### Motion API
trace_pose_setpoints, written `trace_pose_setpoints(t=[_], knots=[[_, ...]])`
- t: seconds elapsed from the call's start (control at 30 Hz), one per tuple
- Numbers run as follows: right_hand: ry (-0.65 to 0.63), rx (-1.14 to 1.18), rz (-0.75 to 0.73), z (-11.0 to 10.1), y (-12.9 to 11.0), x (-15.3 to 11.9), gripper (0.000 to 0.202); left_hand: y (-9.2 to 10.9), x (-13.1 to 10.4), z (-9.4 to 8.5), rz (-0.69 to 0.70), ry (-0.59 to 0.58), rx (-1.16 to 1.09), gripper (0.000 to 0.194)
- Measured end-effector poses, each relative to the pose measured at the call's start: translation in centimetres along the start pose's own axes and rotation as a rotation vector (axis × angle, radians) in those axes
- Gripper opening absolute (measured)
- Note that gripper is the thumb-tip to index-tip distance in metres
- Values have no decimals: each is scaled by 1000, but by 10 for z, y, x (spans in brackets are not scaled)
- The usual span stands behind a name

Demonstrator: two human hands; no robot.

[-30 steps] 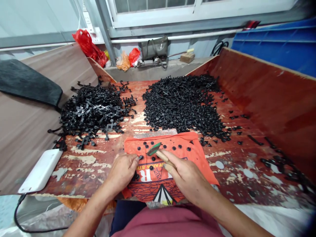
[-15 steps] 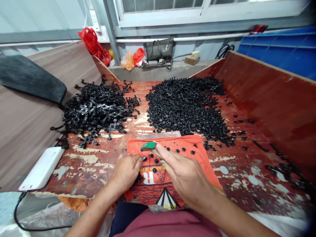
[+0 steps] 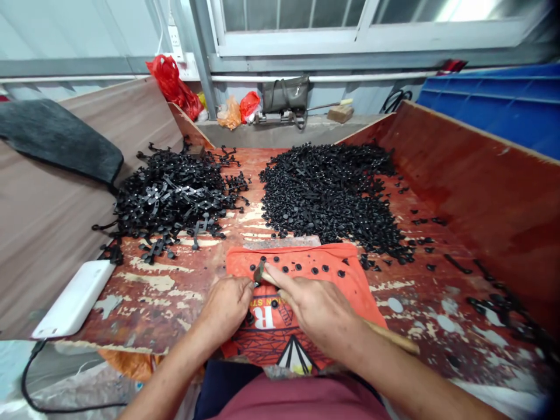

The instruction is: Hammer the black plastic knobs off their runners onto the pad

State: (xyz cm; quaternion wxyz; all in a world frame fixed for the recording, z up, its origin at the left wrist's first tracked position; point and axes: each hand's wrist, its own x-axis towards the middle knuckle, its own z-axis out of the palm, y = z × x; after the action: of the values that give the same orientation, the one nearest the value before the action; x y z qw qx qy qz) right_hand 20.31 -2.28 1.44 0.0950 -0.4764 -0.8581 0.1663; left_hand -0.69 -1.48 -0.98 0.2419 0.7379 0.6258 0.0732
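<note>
At a scuffed red workbench (image 3: pixel 153 315), seen from the worn head camera, a person works with a hammer (image 3: pixel 259 273) over an orange cloth (image 3: pixel 336 255). The right hand (image 3: pixel 326 309) is wrapped firmly around the wooden handle, thumb laid forward toward the head. The left hand (image 3: pixel 230 300) rests at the cloth's left side, thumb and fingertips pinched on a small black stud (image 3: pixel 256 284), largely hidden by the hammer head directly at it; whether metal and stud touch cannot be told. Other black studs (image 3: pixel 298 267) sit spaced out across the cloth, mostly along its far part. Beyond lie two heaps: linked black strips (image 3: pixel 170 192) at left, loose black parts (image 3: pixel 328 198) at right. A white device (image 3: pixel 74 300) with a cable lies at the bench's left edge. The step in hand appears to be tapping the pinched stud; the next move would call for a steady left pinch and a square, short blow clear of the fingertips.
</note>
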Motion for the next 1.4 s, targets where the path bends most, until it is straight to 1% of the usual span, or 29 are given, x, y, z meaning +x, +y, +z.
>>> trace_pose_setpoints(t=[0.07,0.1,0.2,0.23,0.3,0.37,0.4,0.43,0.5,0.57,0.67,0.73,0.83,1.0,1.1,1.23,1.33,1.4], knots=[[43,51,-13,0,-1,0,57,0,0,1,1,-3,-23,37],[35,37,3,1,-1,1,56,0,1,1,1,-5,-31,36],[-63,-29,64,3,-3,3,54,-2,2,4,-6,-12,-44,35],[-62,18,60,2,-3,3,53,-4,1,4,-5,-9,-55,36],[6,237,26,-6,-1,3,53,-7,0,3,-2,-9,-130,37],[114,485,26,-19,6,-2,50,-9,-4,-3,-6,-21,-317,37],[168,579,58,-25,12,-6,47,-9,-6,-8,-17,-26,-447,37],[208,626,102,-30,18,-12,45,-7,-9,-14,-33,-27,-584,37],[215,682,164,-33,33,-25,46,-1,-16,-28,-59,-22,-845,37],[198,741,238,-29,46,-39,48,8,-22,-40,-66,-39,-1051,36],[165,808,311,-16,57,-58,52,22,-26,-49,-54,-104,-1232,35],[145,834,329,-11,56,-67,53,29,-27,-50,-54,-129,-1271,34],[125,819,326,-12,49,-74,50,35,-28,-49,-65,-147,-1284,33],[114,738,261,-21,39,-67,41,33,-30,-49,-114,-127,-1252,37],[109,754,226,-23,32,-53,36,30,-33,-46,-130,-123,-1228,41],[152,863,286,-26,12,-23,16,34,-38,-38,-149,-143,-1189,43],[95,936,205,-31,-3,-2,8,39,-40,-32,-165,-171,-1161,45],[56,903,165,-33,-10,5,9,40,-41,-28,-163,-158,-1130,46]])
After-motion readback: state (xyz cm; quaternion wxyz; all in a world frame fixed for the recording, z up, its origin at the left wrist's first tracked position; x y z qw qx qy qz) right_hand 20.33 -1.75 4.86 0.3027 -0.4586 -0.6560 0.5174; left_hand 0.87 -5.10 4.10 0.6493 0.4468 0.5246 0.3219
